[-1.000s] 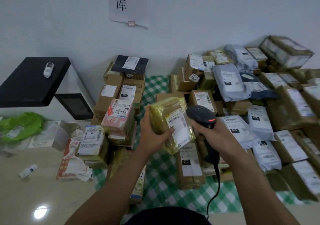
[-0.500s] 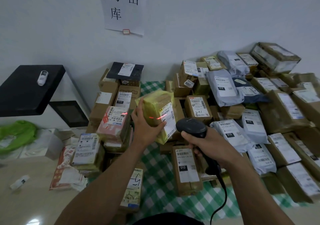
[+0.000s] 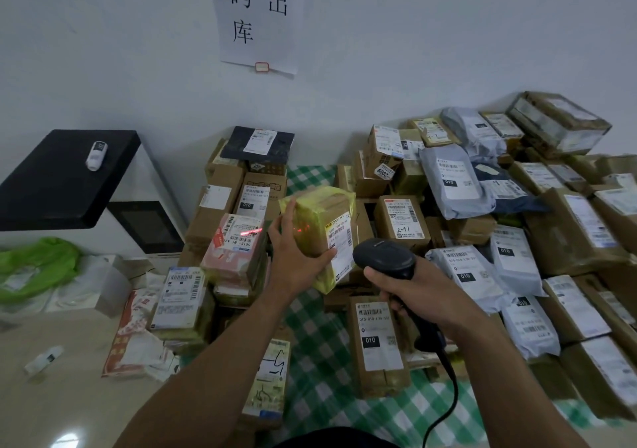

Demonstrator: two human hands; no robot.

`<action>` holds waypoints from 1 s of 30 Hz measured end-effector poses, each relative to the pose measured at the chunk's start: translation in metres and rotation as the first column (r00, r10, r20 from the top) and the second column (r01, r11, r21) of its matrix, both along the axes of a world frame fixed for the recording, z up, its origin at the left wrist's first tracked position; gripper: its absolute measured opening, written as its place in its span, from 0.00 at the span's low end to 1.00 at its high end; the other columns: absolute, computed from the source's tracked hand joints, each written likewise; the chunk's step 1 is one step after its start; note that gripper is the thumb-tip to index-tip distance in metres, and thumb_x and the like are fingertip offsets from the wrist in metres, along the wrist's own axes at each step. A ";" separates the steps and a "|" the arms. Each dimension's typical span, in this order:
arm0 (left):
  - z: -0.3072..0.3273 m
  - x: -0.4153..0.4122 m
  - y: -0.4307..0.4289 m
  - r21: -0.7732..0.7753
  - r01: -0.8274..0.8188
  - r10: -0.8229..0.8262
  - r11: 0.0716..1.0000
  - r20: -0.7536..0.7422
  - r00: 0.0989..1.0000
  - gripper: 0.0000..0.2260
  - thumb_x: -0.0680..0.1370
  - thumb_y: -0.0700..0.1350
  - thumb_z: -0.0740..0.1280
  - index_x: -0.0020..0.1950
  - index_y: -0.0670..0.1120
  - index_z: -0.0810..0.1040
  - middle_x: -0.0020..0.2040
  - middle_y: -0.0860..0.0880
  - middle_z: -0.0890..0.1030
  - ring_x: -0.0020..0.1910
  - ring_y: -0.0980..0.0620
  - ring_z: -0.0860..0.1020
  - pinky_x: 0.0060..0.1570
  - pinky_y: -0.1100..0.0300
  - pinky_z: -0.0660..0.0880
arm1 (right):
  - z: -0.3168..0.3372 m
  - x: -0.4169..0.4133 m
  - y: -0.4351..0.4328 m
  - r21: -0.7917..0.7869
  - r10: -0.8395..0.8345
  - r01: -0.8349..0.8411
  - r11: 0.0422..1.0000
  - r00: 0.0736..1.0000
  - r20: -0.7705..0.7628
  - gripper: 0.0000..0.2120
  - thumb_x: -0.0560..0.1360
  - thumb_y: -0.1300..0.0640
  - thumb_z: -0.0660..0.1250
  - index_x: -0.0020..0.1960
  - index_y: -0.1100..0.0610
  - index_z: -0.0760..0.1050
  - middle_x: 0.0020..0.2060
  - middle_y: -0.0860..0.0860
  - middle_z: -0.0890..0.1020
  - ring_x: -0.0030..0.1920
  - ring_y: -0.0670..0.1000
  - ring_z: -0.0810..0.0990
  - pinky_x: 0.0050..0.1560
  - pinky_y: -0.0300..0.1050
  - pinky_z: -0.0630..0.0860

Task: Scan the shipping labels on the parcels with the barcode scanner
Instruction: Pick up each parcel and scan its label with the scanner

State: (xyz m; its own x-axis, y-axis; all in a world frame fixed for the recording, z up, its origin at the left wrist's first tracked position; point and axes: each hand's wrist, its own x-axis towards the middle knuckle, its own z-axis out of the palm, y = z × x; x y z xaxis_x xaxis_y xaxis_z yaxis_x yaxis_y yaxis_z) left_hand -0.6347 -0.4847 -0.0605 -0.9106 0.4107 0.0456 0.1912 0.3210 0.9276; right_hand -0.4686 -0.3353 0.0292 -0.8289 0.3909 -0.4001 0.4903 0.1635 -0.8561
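**Red line off the label, most of the heap unscanned**

At centre, the left hand (image 3: 296,258) wrapped its fingers round the yellow parcel (image 3: 319,230); the right hand (image 3: 413,289) clenched the barcode scanner (image 3: 384,258). Its red line lay at 9 o'clock of the shipping label (image 3: 341,240); dozens of parcels apparently remained

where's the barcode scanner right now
In the head view, the barcode scanner is right of centre in the right hand, just right of the yellow-wrapped parcel held up by the left hand.
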 end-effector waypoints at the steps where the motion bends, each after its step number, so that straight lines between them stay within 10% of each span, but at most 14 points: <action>1: 0.001 0.000 0.000 -0.002 -0.002 0.002 1.000 -0.002 1.000 0.56 0.67 0.47 0.84 0.81 0.66 0.49 0.78 0.48 0.54 0.75 0.49 0.60 0.64 0.54 0.65 | -0.001 -0.001 0.001 0.001 0.005 -0.005 1.000 1.000 0.003 0.15 0.74 0.40 0.75 0.57 0.44 0.80 0.35 0.50 0.85 0.35 0.47 0.81 0.40 0.42 0.78; 8: 0.007 -0.005 -0.001 -0.017 -0.002 0.003 1.000 0.050 0.999 0.55 0.69 0.49 0.83 0.81 0.66 0.47 0.79 0.51 0.54 0.72 0.57 0.57 0.69 0.53 0.63 | -0.003 -0.010 0.005 -0.007 -0.008 0.008 1.000 0.999 -0.033 0.16 0.75 0.42 0.75 0.61 0.43 0.79 0.42 0.46 0.88 0.37 0.40 0.83 0.39 0.38 0.77; 11: 0.015 -0.014 -0.001 0.094 -0.025 0.007 0.995 0.192 0.981 0.54 0.69 0.50 0.82 0.78 0.75 0.47 0.78 0.53 0.63 0.75 0.49 0.68 0.66 0.40 0.75 | -0.007 -0.021 0.010 0.052 -0.114 0.121 0.991 0.986 -0.119 0.17 0.75 0.42 0.75 0.62 0.41 0.78 0.45 0.38 0.85 0.44 0.37 0.82 0.38 0.31 0.74; 18: 0.054 -0.061 0.004 0.311 -0.112 0.009 0.944 0.315 0.949 0.30 0.81 0.47 0.71 0.79 0.63 0.63 0.59 0.61 0.81 0.52 0.56 0.85 0.49 0.48 0.85 | 0.007 -0.080 0.013 -0.126 -0.149 0.119 0.985 0.953 -0.262 0.24 0.67 0.40 0.76 0.61 0.43 0.78 0.48 0.44 0.88 0.50 0.45 0.87 0.51 0.47 0.83; 23: 0.069 -0.117 0.003 0.143 -0.111 0.056 0.983 0.344 0.937 0.20 0.84 0.54 0.64 0.76 0.60 0.66 0.62 0.56 0.82 0.54 0.52 0.85 0.51 0.45 0.85 | 0.010 -0.147 0.010 -0.074 -0.052 0.031 0.997 0.954 -0.296 0.18 0.71 0.40 0.77 0.58 0.37 0.77 0.44 0.33 0.85 0.45 0.34 0.83 0.48 0.42 0.82; 30: 0.063 -0.207 -0.001 -0.206 -0.074 0.129 0.976 0.270 0.954 0.11 0.83 0.55 0.66 0.65 0.55 0.76 0.62 0.51 0.83 0.54 0.51 0.83 0.46 0.57 0.81 | -0.019 -0.242 0.006 -0.132 0.010 -0.036 0.991 0.982 -0.187 0.23 0.74 0.39 0.76 0.66 0.44 0.79 0.51 0.43 0.84 0.53 0.48 0.82 0.44 0.41 0.80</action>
State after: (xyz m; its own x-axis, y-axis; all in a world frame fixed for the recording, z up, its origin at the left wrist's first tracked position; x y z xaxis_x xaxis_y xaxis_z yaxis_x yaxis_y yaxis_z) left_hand -0.8414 -0.4859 0.0027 -0.9123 0.2910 -0.2880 -0.1108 0.5015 0.8580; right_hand -0.7107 -0.3291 0.0100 -0.9018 0.3242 -0.2856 0.3181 0.0507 -0.9467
